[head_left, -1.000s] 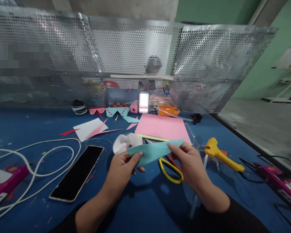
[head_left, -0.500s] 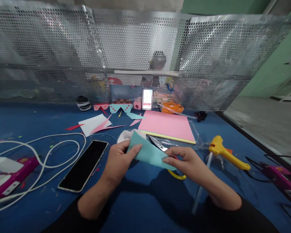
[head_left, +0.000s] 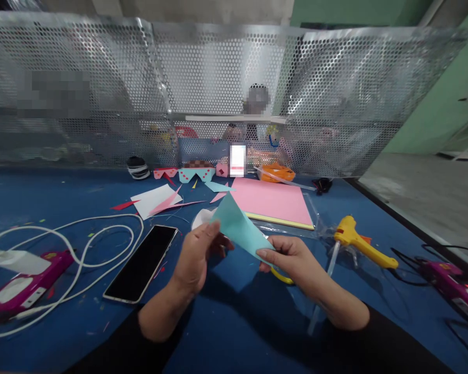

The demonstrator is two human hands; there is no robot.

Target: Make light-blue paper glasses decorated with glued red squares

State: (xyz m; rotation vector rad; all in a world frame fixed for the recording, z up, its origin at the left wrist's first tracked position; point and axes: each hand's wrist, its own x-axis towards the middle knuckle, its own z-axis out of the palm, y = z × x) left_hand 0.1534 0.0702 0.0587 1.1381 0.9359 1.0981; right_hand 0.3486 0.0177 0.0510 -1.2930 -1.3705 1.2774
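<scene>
A teal piece of paper [head_left: 242, 226] is held up between my two hands over the blue table, its pointed corner upward. My left hand [head_left: 198, 254] pinches its left end between thumb and fingers. At the lower right end, my right hand [head_left: 288, 257] grips the paper with thumb and forefinger. Behind and below the paper lie scissors, of which mainly a yellow handle [head_left: 283, 276] shows; the rest is mostly hidden. A white round object [head_left: 201, 218] sits partly covered behind my left hand.
Pink sheets [head_left: 273, 200] lie beyond my hands. A phone [head_left: 142, 264], white cable and purple power strip [head_left: 29, 283] are at left. A yellow glue gun [head_left: 362, 241] and another power strip [head_left: 454, 285] are at right. Paper masks [head_left: 196, 174] stand near the perforated screen [head_left: 218, 67].
The teal paper has tilted more steeply, its upper corner rising. My left hand has turned, with its fingers now showing below the paper. The scissor blades are now hidden. The view has shifted slightly.
</scene>
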